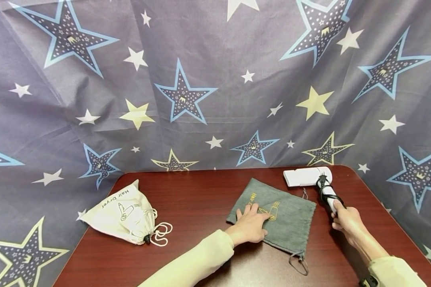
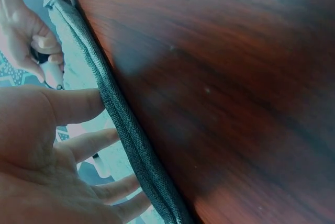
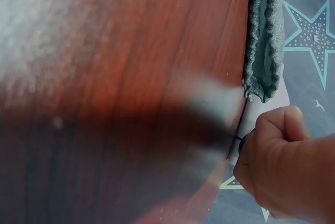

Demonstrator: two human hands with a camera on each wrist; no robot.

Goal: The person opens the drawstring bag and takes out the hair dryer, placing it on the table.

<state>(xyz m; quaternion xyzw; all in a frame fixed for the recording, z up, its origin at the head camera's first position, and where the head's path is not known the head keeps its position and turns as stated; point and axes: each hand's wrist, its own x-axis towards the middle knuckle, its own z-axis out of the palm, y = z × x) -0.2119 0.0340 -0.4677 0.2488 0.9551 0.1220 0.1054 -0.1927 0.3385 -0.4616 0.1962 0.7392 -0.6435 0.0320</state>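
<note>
A grey drawstring pouch [image 1: 291, 227] with a yellow hair dryer print lies flat on the table. My left hand [image 1: 249, 226] rests on its near left part, fingers spread; in the left wrist view the thumb and fingertips touch the pouch beside its dark side seam [image 2: 125, 124]. To the right, my right hand [image 1: 350, 223] grips the handle of a white hair dryer [image 1: 303, 176], its nozzle pointing left beyond the pouch. The black cord [image 1: 327, 193] is wound round the handle, with the plug near the head. In the right wrist view the pouch's ruffled mouth [image 3: 264, 35] faces this hand.
A cream drawstring pouch [image 1: 118, 215], printed "Hair Dryer", lies at the table's left edge, its neck cinched with a black toggle and loose cords. The reddish-brown table [image 1: 186, 191] backs onto a grey curtain [image 1: 215, 48] with stars.
</note>
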